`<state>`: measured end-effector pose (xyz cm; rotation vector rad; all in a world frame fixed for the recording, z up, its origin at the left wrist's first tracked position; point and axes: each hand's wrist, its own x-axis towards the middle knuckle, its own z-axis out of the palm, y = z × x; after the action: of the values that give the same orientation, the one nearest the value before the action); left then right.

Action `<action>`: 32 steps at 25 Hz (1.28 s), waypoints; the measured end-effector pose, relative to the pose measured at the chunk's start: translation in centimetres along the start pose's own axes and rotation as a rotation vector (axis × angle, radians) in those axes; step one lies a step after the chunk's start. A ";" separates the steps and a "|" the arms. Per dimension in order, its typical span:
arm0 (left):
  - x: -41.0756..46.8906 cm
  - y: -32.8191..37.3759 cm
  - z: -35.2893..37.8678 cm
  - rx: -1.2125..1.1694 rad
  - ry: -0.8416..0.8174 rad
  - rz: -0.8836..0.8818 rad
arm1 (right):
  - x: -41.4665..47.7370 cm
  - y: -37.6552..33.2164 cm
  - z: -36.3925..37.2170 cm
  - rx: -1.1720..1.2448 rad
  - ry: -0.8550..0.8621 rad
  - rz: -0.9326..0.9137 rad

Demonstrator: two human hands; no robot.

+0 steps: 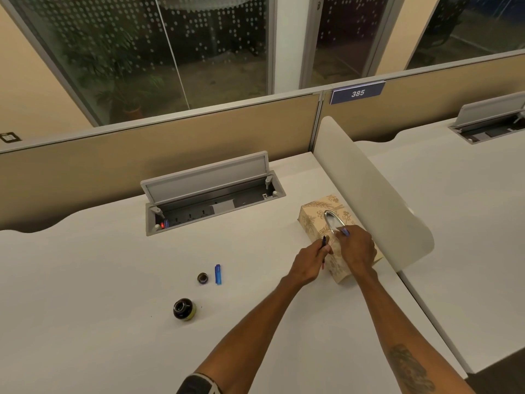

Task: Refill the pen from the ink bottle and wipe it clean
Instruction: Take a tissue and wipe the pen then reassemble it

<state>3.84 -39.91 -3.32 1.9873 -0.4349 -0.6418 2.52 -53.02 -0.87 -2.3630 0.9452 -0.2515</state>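
Observation:
The open dark ink bottle [184, 308] stands on the white desk [99, 280], its round cap [202, 278] lying behind it. A blue pen cap [218, 274] lies next to that. My left hand [311, 258] grips a thin dark pen part [324, 242], tip upward, beside the patterned tissue box [315, 220]. My right hand [355, 247] rests on top of the box at its oval slot [333, 220], pinching white tissue and also holding a blue pen piece [345, 231] between its fingers.
An open cable tray [210, 200] with sockets is sunk into the desk at the back. A white curved divider [369, 183] stands just right of the tissue box. A beige partition [159, 149] runs along the far edge.

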 end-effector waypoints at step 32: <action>-0.4 0.1 -0.1 -0.219 -0.048 -0.014 | -0.6 -4.9 -7.2 0.383 -0.008 -0.153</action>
<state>3.60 -39.64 -3.09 1.7719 -0.3638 -0.7160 2.21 -52.90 7.88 -2.0785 0.6454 -0.4410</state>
